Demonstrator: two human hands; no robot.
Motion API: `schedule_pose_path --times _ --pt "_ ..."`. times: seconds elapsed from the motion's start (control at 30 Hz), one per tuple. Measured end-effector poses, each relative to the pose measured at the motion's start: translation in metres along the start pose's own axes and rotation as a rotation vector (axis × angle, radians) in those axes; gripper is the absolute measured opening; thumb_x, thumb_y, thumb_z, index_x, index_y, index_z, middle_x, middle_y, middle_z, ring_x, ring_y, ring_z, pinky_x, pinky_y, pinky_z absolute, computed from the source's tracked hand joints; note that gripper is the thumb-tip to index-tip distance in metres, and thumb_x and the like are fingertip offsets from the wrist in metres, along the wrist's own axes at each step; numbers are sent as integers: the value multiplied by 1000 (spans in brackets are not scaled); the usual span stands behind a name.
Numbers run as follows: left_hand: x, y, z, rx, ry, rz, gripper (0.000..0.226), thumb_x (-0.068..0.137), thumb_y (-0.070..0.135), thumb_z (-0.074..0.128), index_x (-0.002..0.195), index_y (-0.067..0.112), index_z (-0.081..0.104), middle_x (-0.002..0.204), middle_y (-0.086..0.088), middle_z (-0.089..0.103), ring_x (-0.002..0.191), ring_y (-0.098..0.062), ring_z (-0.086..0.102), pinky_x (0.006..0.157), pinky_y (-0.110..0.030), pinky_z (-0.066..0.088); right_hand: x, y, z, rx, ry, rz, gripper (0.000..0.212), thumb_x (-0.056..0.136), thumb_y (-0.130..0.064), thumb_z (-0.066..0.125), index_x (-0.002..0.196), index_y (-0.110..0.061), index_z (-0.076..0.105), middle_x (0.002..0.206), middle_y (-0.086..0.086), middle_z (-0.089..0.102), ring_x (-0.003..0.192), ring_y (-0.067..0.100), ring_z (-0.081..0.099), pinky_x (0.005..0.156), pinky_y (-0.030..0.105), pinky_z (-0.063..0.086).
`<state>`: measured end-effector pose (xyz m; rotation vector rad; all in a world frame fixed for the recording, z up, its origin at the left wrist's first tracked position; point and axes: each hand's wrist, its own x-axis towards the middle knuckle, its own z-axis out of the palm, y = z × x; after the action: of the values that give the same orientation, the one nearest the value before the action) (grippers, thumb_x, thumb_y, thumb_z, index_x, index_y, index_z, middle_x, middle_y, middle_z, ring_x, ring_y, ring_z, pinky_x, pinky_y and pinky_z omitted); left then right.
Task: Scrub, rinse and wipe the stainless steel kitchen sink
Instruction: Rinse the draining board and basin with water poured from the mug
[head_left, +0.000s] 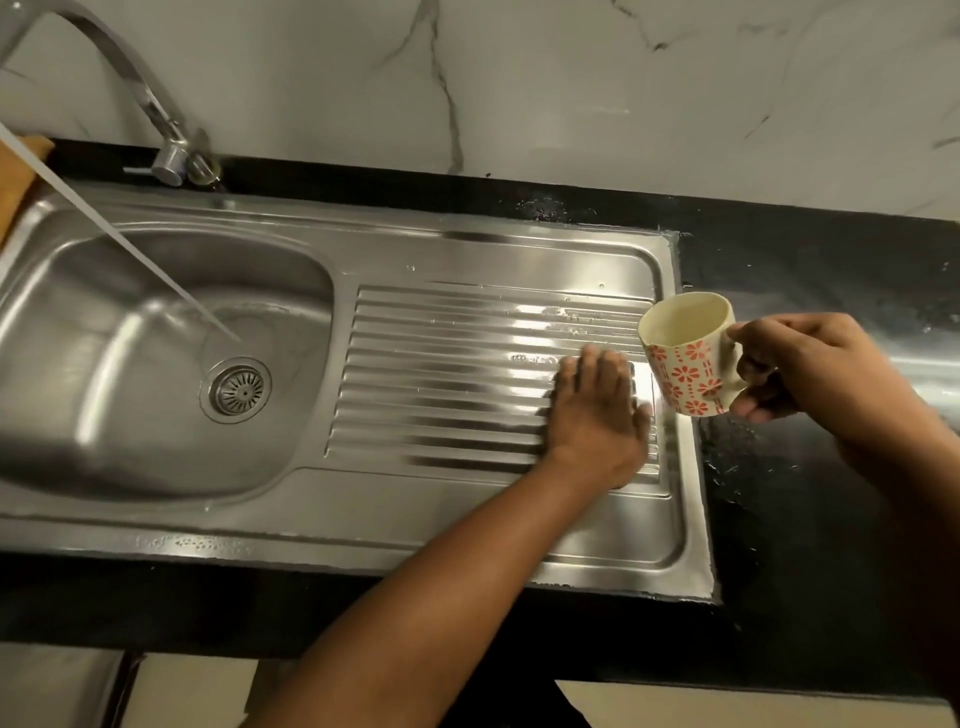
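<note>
The stainless steel sink (171, 525) has a bowl on the left and a ribbed drainboard (441, 364) on the right. Water streams from the tap (171, 150) into the bowl, landing just above the drain strainer (239, 389). My left hand (597, 415) lies flat, palm down, on the right end of the wet drainboard, fingers together. My right hand (810, 369) holds a cream mug with red flower patterns (685, 353) by its handle, tilted slightly, above the drainboard's right edge.
A black stone counter (831, 270) surrounds the sink, wet with droplets on the right. A marble-patterned wall (571, 78) rises behind. Something orange-brown (21, 171) sits at the far left edge, beside the tap.
</note>
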<state>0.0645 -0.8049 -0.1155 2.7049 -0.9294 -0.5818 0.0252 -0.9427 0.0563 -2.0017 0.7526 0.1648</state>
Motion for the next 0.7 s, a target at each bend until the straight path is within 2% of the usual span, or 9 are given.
schedule_pose_path --times 0.07,0.17,0.27,0.37,0.43,0.5,0.6,0.7 --pt "4 6 0 36 -15 21 71 107 46 22 163 2 13 168 -15 16 159 -39 5 129 -56 2 -3 -1 -3 -8 10 11 29 106 -16 52 90 0 70 74 14 63 49 20 65 57 37 54" --pt "-7 -21 -3 10 33 18 67 109 43 21 166 9 11 174 -11 14 162 -30 3 130 -53 1 -2 -1 -6 -47 22 24 28 106 -17 53 96 1 71 78 18 64 52 23 65 61 40 55" --pt "-34 -78 -6 -37 138 -107 66 110 43 19 167 11 9 176 -9 9 163 -27 -1 131 -49 -1 2 -1 -3 -129 45 21 27 105 -21 55 95 -5 74 81 19 69 58 29 68 63 44 59" --pt "-71 -147 -13 16 157 -279 69 110 52 4 167 15 -5 175 -7 -10 162 -26 -11 131 -49 -1 8 -5 7 -327 36 -40 23 103 -33 58 92 -23 76 76 6 75 60 26 74 65 45 63" --pt "-91 -185 -21 50 149 -363 70 107 56 -5 165 17 -12 174 -5 -17 161 -25 -14 132 -49 1 15 -10 20 -503 20 -109 28 100 -39 58 91 -22 79 74 3 76 66 27 74 71 47 63" --pt "-100 -207 -28 79 132 -402 70 107 55 -5 165 18 -12 174 -4 -16 161 -23 -14 131 -48 -1 22 -16 36 -627 4 -170 32 99 -42 58 89 -20 78 76 5 76 72 28 72 72 45 61" --pt "-101 -202 -31 66 121 -417 73 106 58 -3 165 15 -13 174 -7 -19 160 -25 -15 131 -47 -2 31 -23 61 -687 -37 -249 34 97 -45 56 79 -22 74 74 3 74 70 26 69 69 41 59" --pt "-92 -159 -26 -6 104 -333 76 106 60 1 166 14 -7 175 -10 -12 161 -28 -10 131 -50 2 35 -25 76 -565 -107 -247 33 99 -41 56 77 -22 74 66 -2 74 61 18 72 67 37 60"
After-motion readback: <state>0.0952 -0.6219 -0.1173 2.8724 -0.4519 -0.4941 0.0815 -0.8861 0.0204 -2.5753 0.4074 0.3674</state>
